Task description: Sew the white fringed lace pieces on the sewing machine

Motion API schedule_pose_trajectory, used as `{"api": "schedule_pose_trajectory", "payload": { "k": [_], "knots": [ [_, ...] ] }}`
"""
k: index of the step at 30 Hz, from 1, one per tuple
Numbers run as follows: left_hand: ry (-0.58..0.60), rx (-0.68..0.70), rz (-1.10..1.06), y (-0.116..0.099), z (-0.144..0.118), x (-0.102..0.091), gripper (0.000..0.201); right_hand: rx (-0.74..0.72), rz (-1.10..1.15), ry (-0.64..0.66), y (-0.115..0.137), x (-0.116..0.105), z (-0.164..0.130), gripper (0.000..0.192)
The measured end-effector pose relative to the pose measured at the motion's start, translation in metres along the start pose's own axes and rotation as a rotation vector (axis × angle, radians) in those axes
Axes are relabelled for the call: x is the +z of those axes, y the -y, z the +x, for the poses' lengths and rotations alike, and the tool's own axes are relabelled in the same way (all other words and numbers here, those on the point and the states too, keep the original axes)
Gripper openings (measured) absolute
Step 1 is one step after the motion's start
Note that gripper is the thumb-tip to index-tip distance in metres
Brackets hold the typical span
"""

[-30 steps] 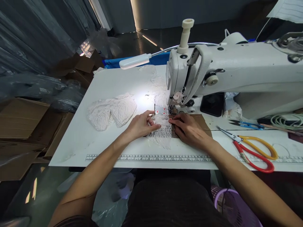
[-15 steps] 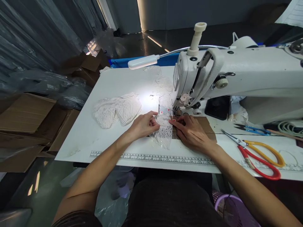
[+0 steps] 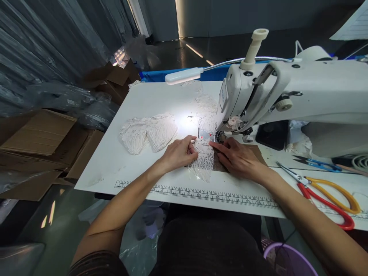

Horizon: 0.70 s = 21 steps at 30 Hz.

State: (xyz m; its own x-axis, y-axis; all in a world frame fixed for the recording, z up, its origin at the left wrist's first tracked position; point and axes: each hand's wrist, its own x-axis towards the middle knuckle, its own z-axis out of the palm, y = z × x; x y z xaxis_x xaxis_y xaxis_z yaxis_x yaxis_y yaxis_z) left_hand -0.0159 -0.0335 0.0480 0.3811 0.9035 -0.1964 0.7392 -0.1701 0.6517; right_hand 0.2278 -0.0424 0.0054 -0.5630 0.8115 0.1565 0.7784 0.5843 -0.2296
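A strip of white lace (image 3: 203, 163) lies below the sewing machine's presser foot (image 3: 220, 136), its dotted band running crosswise near the metal needle plate (image 3: 205, 134). At the lace's left edge, my left hand (image 3: 179, 154) is closed, with thumb and curled fingers on the band. From the other side, my right hand (image 3: 238, 158) grips the lace's right edge by the fingertips, index finger extended close to the foot. A brown flat piece (image 3: 220, 165) lies partly hidden under that hand. More white lace (image 3: 206, 102) trails behind the plate.
A gathered pile of white lace (image 3: 148, 132) sits left on the white table (image 3: 106, 153). Red-and-yellow-handled scissors (image 3: 324, 193) and blue thread snips (image 3: 317, 163) lie at the right. The white sewing machine (image 3: 310, 92) and a lamp (image 3: 184, 76) stand over the table.
The view has swung slightly left, so the table and machine sit farther right in the picture. Both hands stay at the lace; the right fingers have shifted slightly toward its band.
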Motion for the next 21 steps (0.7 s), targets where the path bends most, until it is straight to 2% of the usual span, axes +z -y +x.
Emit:
{"api": "schedule_pose_trajectory", "payload": {
  "k": [4,7,15,21],
  "knots": [
    [0.01,-0.002,-0.004,0.001,0.001,0.0,0.053,-0.079,0.19,-0.103,-0.006,0.002,-0.014,0.046],
    [0.015,-0.019,-0.009,0.002,0.003,0.0,0.053,-0.114,0.219,-0.143,-0.006,0.006,-0.019,0.045],
    [0.016,-0.046,-0.004,0.002,0.004,0.0,0.056,-0.021,0.105,-0.115,0.002,0.012,-0.014,0.045],
    [0.01,-0.048,-0.012,0.001,0.003,0.0,0.053,-0.073,0.172,-0.067,0.004,0.005,-0.024,0.044]
  ]
}}
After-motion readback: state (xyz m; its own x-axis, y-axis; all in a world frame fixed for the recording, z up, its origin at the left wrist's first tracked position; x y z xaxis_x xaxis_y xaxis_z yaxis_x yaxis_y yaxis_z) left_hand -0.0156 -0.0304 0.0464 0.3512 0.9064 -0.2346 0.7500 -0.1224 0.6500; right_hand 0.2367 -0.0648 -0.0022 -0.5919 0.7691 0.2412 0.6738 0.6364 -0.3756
